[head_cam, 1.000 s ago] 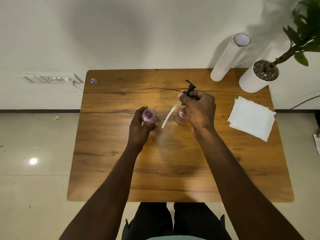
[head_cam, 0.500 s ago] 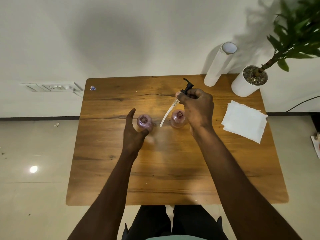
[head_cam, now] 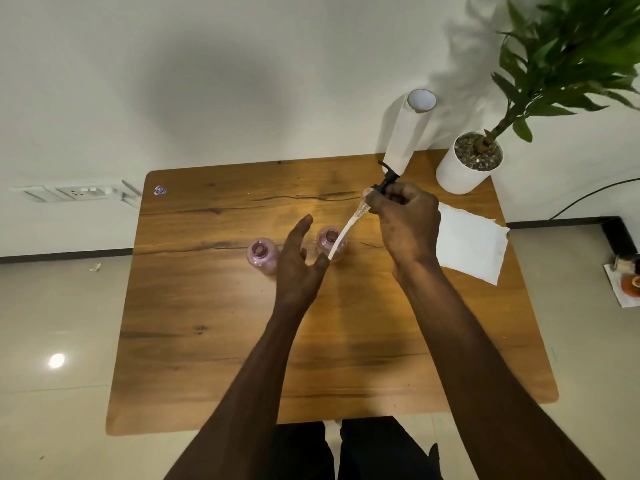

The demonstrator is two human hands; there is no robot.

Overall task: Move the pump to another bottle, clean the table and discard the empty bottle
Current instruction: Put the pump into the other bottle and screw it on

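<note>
the pump [head_cam: 381, 183] is out of any bottle: the right hand [head_cam: 403, 220] is closed around its collar, black head up and away, the white tube slanting down toward the right bottle [head_cam: 327, 239], its tip just at or over that bottle's neck; i cannot tell whether it has gone in. both pink bottles stand open on the tabletop [head_cam: 207, 306], the left bottle [head_cam: 261, 254] just left of the left hand [head_cam: 299, 261]. that hand is open, fingers spread, holding nothing, between the two bottles. so the pump's removal looks done; seating and screwing it on, wiping with the napkins [head_cam: 471, 245] at the right edge, and binning the empty bottle all remain, by my reading.

compared with half a second ago, the left hand has left the left bottle and crossed toward the right one, probably to steady it. the right hand keeps its grip, the tube now nearer the right bottle's mouth. the view has also shifted.
</note>
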